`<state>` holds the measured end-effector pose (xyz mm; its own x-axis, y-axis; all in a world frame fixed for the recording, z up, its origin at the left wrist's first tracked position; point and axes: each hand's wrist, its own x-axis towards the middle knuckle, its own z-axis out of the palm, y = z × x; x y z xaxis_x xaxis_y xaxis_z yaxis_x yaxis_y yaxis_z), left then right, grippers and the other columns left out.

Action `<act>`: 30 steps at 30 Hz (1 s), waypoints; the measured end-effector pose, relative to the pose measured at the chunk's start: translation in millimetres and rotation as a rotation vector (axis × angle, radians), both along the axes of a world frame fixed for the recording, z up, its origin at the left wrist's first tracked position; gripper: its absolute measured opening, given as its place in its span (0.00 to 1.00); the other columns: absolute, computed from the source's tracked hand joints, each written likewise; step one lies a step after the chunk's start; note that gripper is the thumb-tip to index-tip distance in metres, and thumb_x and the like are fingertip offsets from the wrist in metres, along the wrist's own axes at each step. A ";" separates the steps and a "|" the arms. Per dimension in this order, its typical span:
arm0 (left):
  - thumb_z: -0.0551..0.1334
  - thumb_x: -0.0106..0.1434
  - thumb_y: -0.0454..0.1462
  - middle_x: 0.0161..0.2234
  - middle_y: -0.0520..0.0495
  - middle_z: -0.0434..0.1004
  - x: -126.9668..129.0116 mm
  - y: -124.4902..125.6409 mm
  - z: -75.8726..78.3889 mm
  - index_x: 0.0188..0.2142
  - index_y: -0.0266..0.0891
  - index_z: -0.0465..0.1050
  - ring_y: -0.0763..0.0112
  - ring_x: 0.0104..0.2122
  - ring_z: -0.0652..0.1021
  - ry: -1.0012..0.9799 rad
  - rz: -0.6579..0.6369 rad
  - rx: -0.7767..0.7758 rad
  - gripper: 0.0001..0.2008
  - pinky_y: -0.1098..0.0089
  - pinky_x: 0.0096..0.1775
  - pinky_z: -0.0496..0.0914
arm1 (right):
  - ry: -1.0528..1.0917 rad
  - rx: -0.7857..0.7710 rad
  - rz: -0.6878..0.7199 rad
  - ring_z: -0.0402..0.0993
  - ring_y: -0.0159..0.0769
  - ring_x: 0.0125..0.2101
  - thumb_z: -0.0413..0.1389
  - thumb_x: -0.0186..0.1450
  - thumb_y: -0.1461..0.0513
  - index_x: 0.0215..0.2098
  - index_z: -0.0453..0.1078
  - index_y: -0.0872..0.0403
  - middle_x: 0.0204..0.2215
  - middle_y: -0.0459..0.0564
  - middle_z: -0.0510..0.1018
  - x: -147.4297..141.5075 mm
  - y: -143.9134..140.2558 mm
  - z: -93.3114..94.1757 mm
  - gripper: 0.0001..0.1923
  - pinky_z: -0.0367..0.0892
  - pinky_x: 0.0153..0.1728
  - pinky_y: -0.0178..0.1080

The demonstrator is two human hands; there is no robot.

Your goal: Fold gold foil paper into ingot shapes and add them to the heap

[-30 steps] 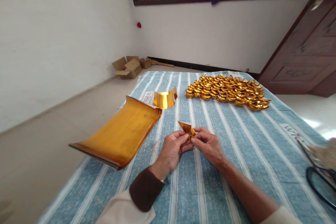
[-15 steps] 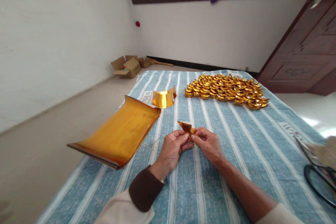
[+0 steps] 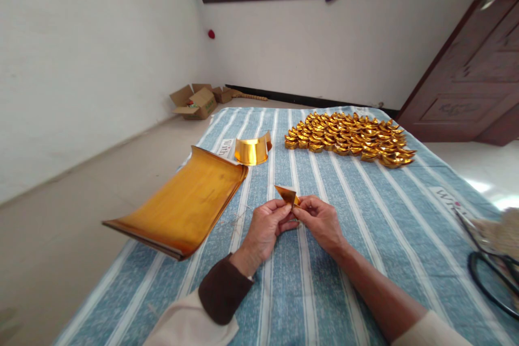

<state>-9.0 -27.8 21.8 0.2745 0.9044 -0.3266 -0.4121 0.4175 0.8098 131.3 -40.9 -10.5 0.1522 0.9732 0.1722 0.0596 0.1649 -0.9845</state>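
- Gold paper [image 3: 288,194]: pinched between your left hand [image 3: 265,227] and right hand [image 3: 322,221], above the striped blue cloth [image 3: 365,216].
- Room: white walls, brown door [image 3: 474,81].
- Pointed tip aims up-left.

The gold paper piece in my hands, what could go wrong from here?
The small gold paper piece is pinched only at fingertips of the left hand and right hand, so it might slip or crease crookedly. The gold sheet stack overhangs the bed edge and could slide off.
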 end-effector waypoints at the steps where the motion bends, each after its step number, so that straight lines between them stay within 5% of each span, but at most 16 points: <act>1: 0.66 0.59 0.28 0.31 0.44 0.80 -0.4 0.1 -0.2 0.33 0.31 0.77 0.71 0.28 0.80 0.001 -0.003 -0.001 0.02 0.72 0.32 0.77 | 0.015 -0.001 0.003 0.75 0.35 0.32 0.63 0.56 0.54 0.24 0.69 0.52 0.33 0.47 0.78 -0.3 -0.1 -0.7 0.11 0.70 0.36 0.38; 15: 0.67 0.58 0.29 0.35 0.38 0.81 -2.9 1.6 -3.8 0.35 0.28 0.75 0.67 0.30 0.81 0.016 -0.037 -0.015 0.05 0.71 0.31 0.78 | -0.284 0.233 -0.030 0.72 0.35 0.31 0.61 0.59 0.61 0.28 0.70 0.51 0.28 0.45 0.76 2.3 -0.8 -5.9 0.04 0.68 0.34 0.38; 30: 0.64 0.60 0.26 0.28 0.43 0.79 -3.0 4.3 -0.8 0.30 0.30 0.72 0.72 0.24 0.80 0.045 0.021 -0.041 0.03 0.74 0.27 0.77 | -0.298 0.245 0.086 0.73 0.35 0.31 0.61 0.61 0.60 0.33 0.74 0.51 0.29 0.46 0.78 7.8 -2.9 0.0 0.03 0.68 0.34 0.38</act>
